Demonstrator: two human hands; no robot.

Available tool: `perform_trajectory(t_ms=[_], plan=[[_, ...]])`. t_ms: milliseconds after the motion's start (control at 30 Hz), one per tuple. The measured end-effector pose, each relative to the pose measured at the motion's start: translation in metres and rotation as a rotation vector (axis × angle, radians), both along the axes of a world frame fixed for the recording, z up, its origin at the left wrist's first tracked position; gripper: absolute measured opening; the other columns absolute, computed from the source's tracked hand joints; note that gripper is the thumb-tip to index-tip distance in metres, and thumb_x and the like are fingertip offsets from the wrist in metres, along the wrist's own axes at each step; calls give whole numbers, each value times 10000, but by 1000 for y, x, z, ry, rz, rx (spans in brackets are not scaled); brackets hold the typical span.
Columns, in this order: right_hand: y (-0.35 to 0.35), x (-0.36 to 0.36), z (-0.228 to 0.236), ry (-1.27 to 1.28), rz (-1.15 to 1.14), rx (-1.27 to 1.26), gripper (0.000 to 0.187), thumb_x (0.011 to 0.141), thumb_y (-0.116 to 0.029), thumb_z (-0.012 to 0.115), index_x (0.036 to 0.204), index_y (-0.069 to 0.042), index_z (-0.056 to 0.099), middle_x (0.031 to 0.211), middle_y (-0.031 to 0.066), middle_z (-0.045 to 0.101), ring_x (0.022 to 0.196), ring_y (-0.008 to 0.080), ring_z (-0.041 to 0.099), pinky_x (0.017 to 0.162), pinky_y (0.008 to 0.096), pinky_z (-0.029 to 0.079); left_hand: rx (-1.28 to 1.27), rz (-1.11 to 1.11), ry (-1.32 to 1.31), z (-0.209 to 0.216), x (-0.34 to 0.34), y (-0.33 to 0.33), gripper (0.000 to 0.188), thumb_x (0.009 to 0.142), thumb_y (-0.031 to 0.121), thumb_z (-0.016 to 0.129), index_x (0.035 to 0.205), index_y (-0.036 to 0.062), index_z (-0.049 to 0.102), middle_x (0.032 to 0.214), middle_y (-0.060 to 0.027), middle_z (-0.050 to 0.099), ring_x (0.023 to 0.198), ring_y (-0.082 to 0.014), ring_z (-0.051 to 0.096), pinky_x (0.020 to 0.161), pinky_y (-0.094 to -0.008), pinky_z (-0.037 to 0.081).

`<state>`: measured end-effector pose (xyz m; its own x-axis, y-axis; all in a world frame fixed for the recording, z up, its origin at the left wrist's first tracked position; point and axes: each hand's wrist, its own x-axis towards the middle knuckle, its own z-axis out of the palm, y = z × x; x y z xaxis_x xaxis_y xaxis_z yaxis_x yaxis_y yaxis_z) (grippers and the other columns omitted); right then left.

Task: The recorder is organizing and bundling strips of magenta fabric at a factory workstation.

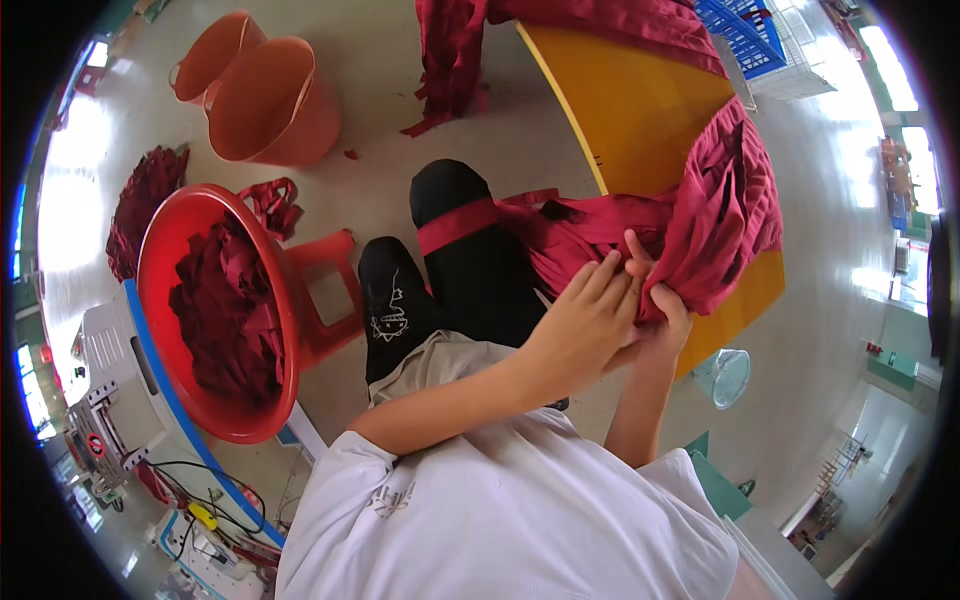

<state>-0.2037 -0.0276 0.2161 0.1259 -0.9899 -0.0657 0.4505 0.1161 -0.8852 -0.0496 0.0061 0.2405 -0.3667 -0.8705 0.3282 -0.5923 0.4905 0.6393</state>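
Your right hand [668, 318] pinches the crimson cloth bundle [718, 215] draped over the yellow table's [640, 95] left edge, your left hand's [592, 302] grip being hidden, so this bundle seems unfinished, with more cloth [610, 24] at the far edge and loose pieces [222, 320] in the red basin [290, 335].

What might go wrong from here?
1. The red cloth bundle spills over the yellow table's edge toward the person's lap, so it might slide off.
2. A red strip lies across one black-clad leg; shifting that leg could tug it.
3. More cloth hangs down, apparently to the floor, and may get soiled.
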Motion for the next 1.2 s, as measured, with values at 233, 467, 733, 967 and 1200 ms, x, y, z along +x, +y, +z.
perform_trajectory(t_ms=[233, 467, 733, 967, 1200], plan=[[9, -20, 12, 251, -139, -63, 249, 775, -166, 548, 962, -7, 594, 803, 91, 604, 978, 255, 573, 1070, 435, 362, 621, -275, 648, -2, 28, -39, 224, 971, 178, 599, 1014, -35, 655, 850, -171, 651, 756, -307, 628, 682, -386, 480], [12, -36, 14, -223, 86, 32, 344, 797, -243, 720, 1026, -102, 506, 614, -41, 494, 602, 120, 480, 844, 347, 392, 222, 188, 337, -29, 22, -73, 240, 867, 136, 693, 1076, 26, 648, 867, -102, 647, 883, -298, 621, 786, -386, 518], [15, -42, 19, -175, 114, 80, 372, 793, -260, 773, 1009, -120, 505, 612, -64, 485, 581, 92, 451, 800, 314, 353, 207, 299, 230, -59, -4, -84, 275, 842, 165, 710, 1057, 34, 598, 926, -114, 618, 935, -305, 581, 820, -407, 484], [17, -45, 23, -182, 104, 100, 324, 786, -223, 727, 995, -111, 506, 622, -40, 508, 603, 112, 476, 825, 329, 369, 107, 258, 317, -62, -2, -98, 193, 782, 93, 724, 899, 54, 575, 788, -98, 552, 869, -315, 537, 805, -407, 465], [22, -33, 33, -38, -46, 240, 340, 816, -155, 606, 1091, 33, 538, 687, 74, 543, 679, 226, 545, 935, 418, 448, 819, -7, 903, -35, -1, -85, 116, 918, 62, 668, 906, 0, 571, 717, -83, 654, 586, -126, 616, 532, -271, 467]])
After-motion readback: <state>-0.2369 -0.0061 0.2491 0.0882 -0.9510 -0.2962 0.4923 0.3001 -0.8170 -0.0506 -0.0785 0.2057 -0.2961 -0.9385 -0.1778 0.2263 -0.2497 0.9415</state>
